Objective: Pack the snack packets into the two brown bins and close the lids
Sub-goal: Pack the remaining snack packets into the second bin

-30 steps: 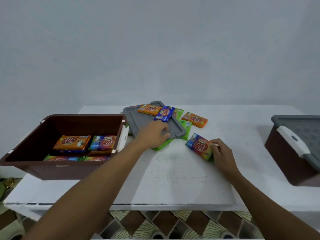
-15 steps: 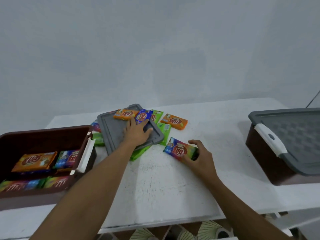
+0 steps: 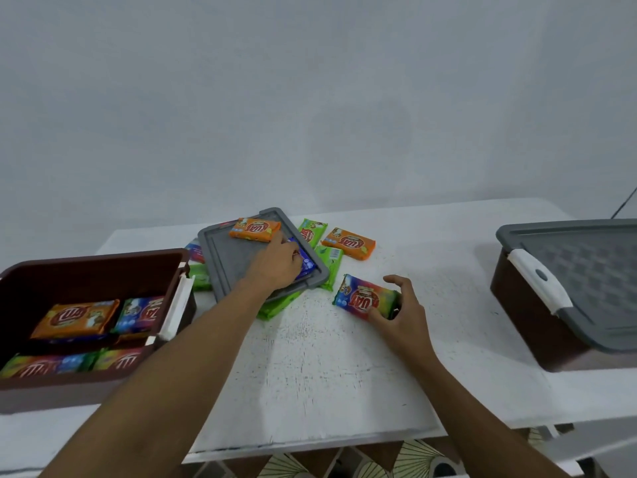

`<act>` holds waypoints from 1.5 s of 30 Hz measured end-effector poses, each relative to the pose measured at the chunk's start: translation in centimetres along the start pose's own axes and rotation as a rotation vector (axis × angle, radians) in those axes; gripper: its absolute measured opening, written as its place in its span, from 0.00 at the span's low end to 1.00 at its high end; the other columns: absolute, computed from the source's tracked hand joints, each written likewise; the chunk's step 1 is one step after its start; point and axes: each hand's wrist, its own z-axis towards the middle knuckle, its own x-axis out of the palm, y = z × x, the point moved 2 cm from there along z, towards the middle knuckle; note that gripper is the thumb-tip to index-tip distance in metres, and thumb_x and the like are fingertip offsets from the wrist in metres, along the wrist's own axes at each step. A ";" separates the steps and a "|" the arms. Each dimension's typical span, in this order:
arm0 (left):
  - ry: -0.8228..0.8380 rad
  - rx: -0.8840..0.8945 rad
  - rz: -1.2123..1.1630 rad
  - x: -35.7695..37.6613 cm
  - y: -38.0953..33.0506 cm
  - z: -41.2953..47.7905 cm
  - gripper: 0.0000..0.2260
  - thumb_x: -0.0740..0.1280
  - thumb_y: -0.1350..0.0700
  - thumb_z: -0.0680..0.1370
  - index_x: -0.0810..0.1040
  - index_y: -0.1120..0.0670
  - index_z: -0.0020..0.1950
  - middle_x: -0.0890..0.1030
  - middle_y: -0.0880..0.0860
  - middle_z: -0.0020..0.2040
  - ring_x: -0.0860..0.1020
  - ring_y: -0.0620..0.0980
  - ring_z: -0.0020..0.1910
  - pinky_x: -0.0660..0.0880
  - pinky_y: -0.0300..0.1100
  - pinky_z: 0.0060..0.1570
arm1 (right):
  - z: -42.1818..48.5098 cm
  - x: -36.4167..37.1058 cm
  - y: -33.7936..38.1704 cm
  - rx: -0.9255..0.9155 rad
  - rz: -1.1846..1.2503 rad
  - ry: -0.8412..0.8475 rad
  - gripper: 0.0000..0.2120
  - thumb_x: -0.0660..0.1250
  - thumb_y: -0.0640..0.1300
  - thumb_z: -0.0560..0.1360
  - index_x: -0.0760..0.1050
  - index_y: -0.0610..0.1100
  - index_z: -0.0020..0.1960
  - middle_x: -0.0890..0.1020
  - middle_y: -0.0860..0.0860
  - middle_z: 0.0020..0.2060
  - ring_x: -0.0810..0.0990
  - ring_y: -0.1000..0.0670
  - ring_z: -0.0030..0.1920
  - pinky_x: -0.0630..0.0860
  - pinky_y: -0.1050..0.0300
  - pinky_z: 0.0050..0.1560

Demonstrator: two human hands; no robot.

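Note:
An open brown bin [image 3: 86, 270] at the left holds several snack packets. A loose grey lid [image 3: 234, 260] lies on the table beyond it, on top of green packets [image 3: 275, 307]. An orange packet [image 3: 255, 229] and a blue packet [image 3: 305, 262] lie on that lid. My left hand [image 3: 275, 267] rests on the lid with its fingers closed on the blue packet. My right hand [image 3: 400, 312] grips a rainbow packet [image 3: 362, 296] lying on the table. Another orange packet [image 3: 349, 243] and green packets [image 3: 329, 260] lie behind. The second brown bin [image 3: 527, 315] at the right carries its grey lid [image 3: 586, 270].
The white table [image 3: 327, 367] has its front edge close to me, with patterned floor tiles [image 3: 310, 464] below. A plain grey wall rises behind. A white latch [image 3: 172, 308] hangs on the open bin's right wall.
The view has shifted right, so the open bin sits further left. My left hand slid along the grey lid onto the blue packet. My right hand stays on the rainbow packet.

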 end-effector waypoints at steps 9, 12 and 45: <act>0.259 0.296 0.448 -2.0 1.2 1.4 0.37 0.70 0.57 0.74 0.54 0.44 0.77 0.56 0.50 0.79 0.51 0.57 0.77 0.54 0.65 0.70 | 0.0 0.5 0.8 0.142 0.300 -0.051 0.22 0.71 0.40 0.74 0.67 0.53 0.63 0.77 0.58 0.49 0.80 0.55 0.47 0.78 0.67 0.37; 0.190 0.342 0.333 -2.6 2.1 1.2 0.37 0.68 0.43 0.73 0.54 0.48 0.77 0.64 0.54 0.74 0.62 0.56 0.72 0.61 0.60 0.67 | 0.4 1.4 2.2 0.209 0.428 -0.083 0.19 0.69 0.41 0.76 0.67 0.53 0.63 0.78 0.52 0.54 0.80 0.52 0.51 0.80 0.59 0.42; 0.172 0.283 0.521 -11.6 31.9 -17.0 0.26 0.70 0.41 0.72 0.75 0.55 0.63 0.68 0.52 0.61 0.72 0.52 0.57 0.74 0.48 0.46 | -3.5 32.3 22.4 -0.723 -1.391 0.610 0.22 0.67 0.48 0.75 0.70 0.47 0.68 0.72 0.45 0.61 0.77 0.43 0.56 0.70 0.50 0.43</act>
